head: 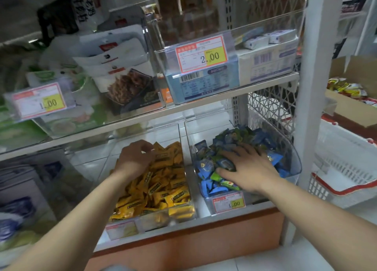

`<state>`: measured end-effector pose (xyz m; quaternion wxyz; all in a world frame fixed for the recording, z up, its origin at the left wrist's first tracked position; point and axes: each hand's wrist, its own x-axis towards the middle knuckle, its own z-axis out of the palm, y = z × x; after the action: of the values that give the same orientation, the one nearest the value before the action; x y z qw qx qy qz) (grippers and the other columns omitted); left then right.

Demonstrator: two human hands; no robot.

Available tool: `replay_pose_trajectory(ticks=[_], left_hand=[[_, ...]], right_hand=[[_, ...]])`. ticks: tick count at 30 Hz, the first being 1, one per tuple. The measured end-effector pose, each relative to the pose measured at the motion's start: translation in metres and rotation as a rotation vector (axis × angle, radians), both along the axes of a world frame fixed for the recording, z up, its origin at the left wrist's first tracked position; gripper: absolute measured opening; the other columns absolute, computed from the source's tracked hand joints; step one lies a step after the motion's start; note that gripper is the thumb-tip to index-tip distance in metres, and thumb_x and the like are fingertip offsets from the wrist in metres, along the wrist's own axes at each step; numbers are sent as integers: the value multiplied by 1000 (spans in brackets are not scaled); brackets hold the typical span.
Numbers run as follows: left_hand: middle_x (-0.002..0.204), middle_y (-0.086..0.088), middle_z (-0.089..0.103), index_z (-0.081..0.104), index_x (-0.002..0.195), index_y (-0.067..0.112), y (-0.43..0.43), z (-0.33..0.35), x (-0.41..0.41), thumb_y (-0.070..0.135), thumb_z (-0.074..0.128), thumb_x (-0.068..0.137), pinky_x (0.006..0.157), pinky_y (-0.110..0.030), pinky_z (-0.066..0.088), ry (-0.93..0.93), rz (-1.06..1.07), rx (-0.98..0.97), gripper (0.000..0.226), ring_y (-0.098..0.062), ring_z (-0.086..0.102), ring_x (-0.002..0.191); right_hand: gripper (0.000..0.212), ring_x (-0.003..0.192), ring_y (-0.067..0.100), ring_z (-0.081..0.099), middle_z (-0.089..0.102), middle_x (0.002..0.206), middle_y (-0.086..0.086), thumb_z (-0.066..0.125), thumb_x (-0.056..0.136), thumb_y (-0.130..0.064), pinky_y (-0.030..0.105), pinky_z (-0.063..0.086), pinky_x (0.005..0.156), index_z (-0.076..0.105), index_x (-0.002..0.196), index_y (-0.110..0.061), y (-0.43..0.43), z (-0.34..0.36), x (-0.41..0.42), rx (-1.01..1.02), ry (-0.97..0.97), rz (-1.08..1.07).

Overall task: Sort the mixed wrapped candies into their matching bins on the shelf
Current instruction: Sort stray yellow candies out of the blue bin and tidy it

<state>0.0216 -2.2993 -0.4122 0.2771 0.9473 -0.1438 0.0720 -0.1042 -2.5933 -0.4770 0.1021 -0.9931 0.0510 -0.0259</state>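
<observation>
Two clear bins stand side by side on the lower shelf. The left bin (pixel 184 211) is full of yellow wrapped candies (pixel 163 189). The right bin (pixel 293 158) holds blue wrapped candies (pixel 206 166) mixed with a few green ones (pixel 216 176). My left hand (pixel 134 158) is deep in the yellow pile, fingers curled down among the wrappers; whether it holds one is hidden. My right hand (pixel 248 166) lies spread over the blue and green pile, thumb and fingertips around a dark blue-wrapped candy (pixel 225 164).
An upper shelf (pixel 204 101) just above the bins carries clear boxes of packaged goods with price tags. A white upright post (pixel 314 87) stands right of the bins. A white and red basket (pixel 346 172) and a cardboard box of yellow packets (pixel 350 89) sit further right.
</observation>
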Motion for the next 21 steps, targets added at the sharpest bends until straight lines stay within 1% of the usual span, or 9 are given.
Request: replay_pose_trajectory(ticks=[3, 6, 8, 10, 13, 15, 18, 19, 21], left_hand=[[100, 15, 63, 62, 90, 40, -24, 8, 0, 39, 68, 87, 79, -28, 48, -12, -62, 39, 7, -7, 60, 92], [90, 25, 62, 63, 87, 40, -79, 22, 5, 34, 66, 88, 65, -11, 43, -49, -210, -5, 7, 6, 59, 83], [91, 21, 65, 66, 88, 36, -123, 21, 17, 33, 67, 87, 62, -7, 41, 0, -321, 8, 3, 4, 60, 81], [100, 10, 64, 67, 102, 24, -164, 12, 33, 32, 66, 89, 70, -16, 44, 64, -400, 152, 15, -7, 60, 88], [114, -9, 56, 59, 117, 8, -209, -13, 59, 29, 63, 93, 87, -34, 46, 168, -376, 422, 31, -27, 57, 110], [123, -17, 56, 55, 120, 0, -222, -31, 73, 24, 60, 96, 89, -37, 47, 238, -326, 547, 34, -32, 56, 113], [110, -19, 62, 59, 95, 6, -221, -47, 86, 21, 59, 93, 82, -39, 50, 382, -310, 545, 15, -32, 62, 99], [107, -18, 64, 59, 92, 8, -219, -49, 89, 23, 61, 92, 83, -40, 51, 421, -319, 528, 15, -32, 63, 97], [107, -18, 67, 63, 100, 7, -217, -52, 92, 27, 63, 90, 84, -39, 51, 478, -350, 511, 23, -32, 65, 98]], right_hand=[[84, 150, 22, 14, 26, 161, -9, 14, 76, -85, 48, 17, 117, 27, 150, -46, 0, 0, 0, 4, -9, -2], [89, 149, 23, 16, 28, 160, -9, 11, 72, -86, 48, 17, 116, 29, 148, -46, 1, -1, 0, 14, -30, -9], [91, 149, 23, 16, 30, 159, -10, 9, 70, -87, 47, 17, 116, 31, 147, -45, 1, -2, 0, 9, -35, -10], [92, 148, 22, 19, 31, 157, -11, 8, 68, -89, 47, 20, 114, 31, 147, -46, 0, -2, 2, -1, -43, -26], [93, 145, 23, 24, 37, 154, -11, 9, 67, -91, 49, 22, 114, 33, 146, -48, -5, -3, 4, -54, -69, -47], [92, 145, 25, 23, 37, 154, -8, 11, 69, -92, 51, 19, 116, 33, 146, -48, -9, -5, 4, -50, -63, -42], [91, 147, 25, 18, 32, 158, -6, 14, 71, -92, 53, 14, 118, 28, 149, -48, -12, -8, 5, -4, -43, -24], [91, 147, 25, 18, 32, 157, -6, 14, 71, -92, 53, 13, 118, 29, 149, -48, -13, -8, 5, -4, -46, -20], [90, 146, 25, 19, 37, 153, -7, 12, 71, -90, 51, 14, 117, 32, 147, -47, -13, -8, 4, -16, -61, -22]])
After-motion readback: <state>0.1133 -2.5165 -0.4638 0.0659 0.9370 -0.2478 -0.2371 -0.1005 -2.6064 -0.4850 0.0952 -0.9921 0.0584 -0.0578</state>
